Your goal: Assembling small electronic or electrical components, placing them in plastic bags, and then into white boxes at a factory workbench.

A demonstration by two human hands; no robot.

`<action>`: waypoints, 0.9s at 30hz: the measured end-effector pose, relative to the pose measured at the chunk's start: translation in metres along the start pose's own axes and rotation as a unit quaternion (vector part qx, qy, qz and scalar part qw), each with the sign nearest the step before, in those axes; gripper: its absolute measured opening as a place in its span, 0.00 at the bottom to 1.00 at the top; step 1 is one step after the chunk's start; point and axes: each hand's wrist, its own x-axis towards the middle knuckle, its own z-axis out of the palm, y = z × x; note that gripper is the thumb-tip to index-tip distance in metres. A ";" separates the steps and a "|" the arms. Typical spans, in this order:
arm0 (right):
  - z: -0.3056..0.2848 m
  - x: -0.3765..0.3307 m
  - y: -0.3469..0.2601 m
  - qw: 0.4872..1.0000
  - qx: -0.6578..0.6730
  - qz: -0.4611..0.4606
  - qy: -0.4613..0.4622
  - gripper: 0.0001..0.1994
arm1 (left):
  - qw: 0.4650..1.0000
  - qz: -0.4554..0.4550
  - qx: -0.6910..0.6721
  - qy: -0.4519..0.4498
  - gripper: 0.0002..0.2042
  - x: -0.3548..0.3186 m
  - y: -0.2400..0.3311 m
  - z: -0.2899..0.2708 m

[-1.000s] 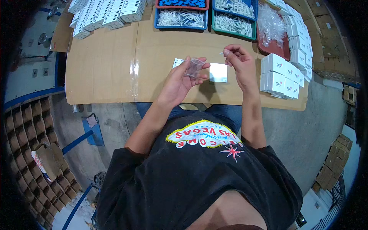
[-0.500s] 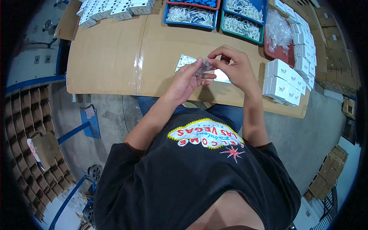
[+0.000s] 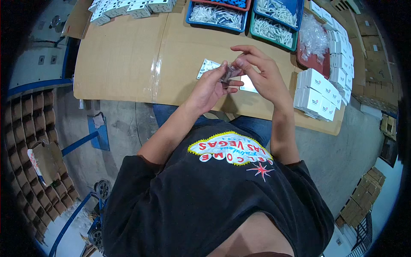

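Observation:
A small clear plastic bag is held above the table in front of me; its contents are too small to make out. My left hand is closed on it, the thumb on top and the fingers beneath. My right hand has its thumb and a bent finger at the bag's upper right edge, with the index finger raised away. Beyond the left fingers lies a white plate with small dark holes. A flat white piece lies under the right hand, partly covered by it.
Brown cardboard covers the table. A blue tray and a green tray of small white parts stand at the back. Clear bags fill a red tray. White boxes are stacked at right, white square units at far left.
My right index finger has lifted and straightened away from the bag. The left hand keeps its hold on the bag, and the view has shifted slightly.

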 end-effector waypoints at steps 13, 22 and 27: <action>0.010 0.002 0.015 0.975 0.180 0.105 -0.075 0.23 | 1.000 -0.005 -0.017 -0.025 0.17 0.002 -0.003 -0.008; 0.020 0.013 0.015 0.968 0.195 0.119 -0.101 0.23 | 1.000 0.001 -0.013 -0.018 0.18 0.001 -0.003 -0.014; 0.025 0.012 0.015 0.967 0.180 0.137 -0.117 0.23 | 0.999 0.002 -0.003 -0.033 0.18 0.005 -0.011 -0.024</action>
